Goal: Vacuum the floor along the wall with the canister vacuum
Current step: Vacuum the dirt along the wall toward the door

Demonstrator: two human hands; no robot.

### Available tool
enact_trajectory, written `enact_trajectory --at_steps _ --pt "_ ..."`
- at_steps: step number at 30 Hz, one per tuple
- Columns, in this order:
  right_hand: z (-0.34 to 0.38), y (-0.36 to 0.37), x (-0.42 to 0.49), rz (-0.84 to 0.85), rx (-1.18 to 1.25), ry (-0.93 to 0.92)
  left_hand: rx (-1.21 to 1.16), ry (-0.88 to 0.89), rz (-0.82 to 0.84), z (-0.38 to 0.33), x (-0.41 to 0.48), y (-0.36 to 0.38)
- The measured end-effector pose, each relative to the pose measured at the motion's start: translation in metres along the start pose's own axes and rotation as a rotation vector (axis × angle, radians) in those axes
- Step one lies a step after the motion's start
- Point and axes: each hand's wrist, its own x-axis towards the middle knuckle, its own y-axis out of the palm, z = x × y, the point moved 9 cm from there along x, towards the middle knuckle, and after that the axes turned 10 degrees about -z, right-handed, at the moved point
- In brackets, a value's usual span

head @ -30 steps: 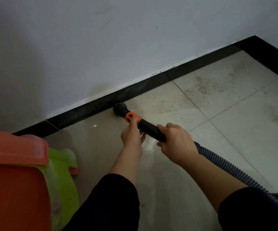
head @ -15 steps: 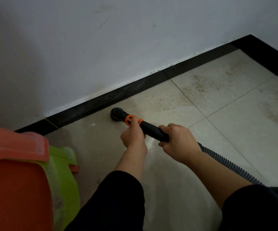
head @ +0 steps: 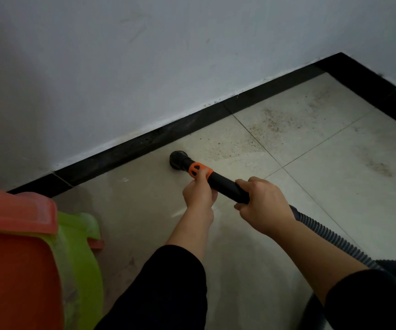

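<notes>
**Nozzle eases off the skirting and heads for the grit**

A second ago the round nozzle [head: 176, 159] is pressed against the black skirting [head: 144, 141]. Now it sits on the floor [head: 335, 186] just clear of that strip, and it has slid a little to the right, closer to the tile joint [head: 259, 144]. I read that as the end of one short pass and the start of the next one along the wall [head: 144, 67].

My grip is the same as before. The fingers [head: 203, 176] of my left hand [head: 199, 194] are clenched on the black tube [head: 225, 186] right at its orange collar [head: 200, 171]. My right hand [head: 261, 206] is wrapped around the tube further back, where the ribbed hose [head: 330, 236] trails off to the lower right edge of view (I cannot make out the canister itself).

The pale tiles under and left of the nozzle look fairly clean. The speckled dirt patch [head: 273, 122] lies beyond the joint, near the skirting and on toward the room's corner, so most of the work is ahead.

At the left edge an orange stool [head: 14, 258] is stacked over a green stool [head: 80, 246], standing near the skirting. The light is dim.
</notes>
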Motion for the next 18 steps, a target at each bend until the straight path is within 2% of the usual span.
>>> enact_trajectory --at_steps 9,18 --pt "-0.033 -0.011 -0.021 -0.004 -0.037 0.058 0.083 -0.016 0.082 0.028 -0.012 0.023" --pt "-0.045 -0.017 -0.033 0.036 0.019 0.078 0.124 0.001 -0.02 0.035 -0.022 0.015"
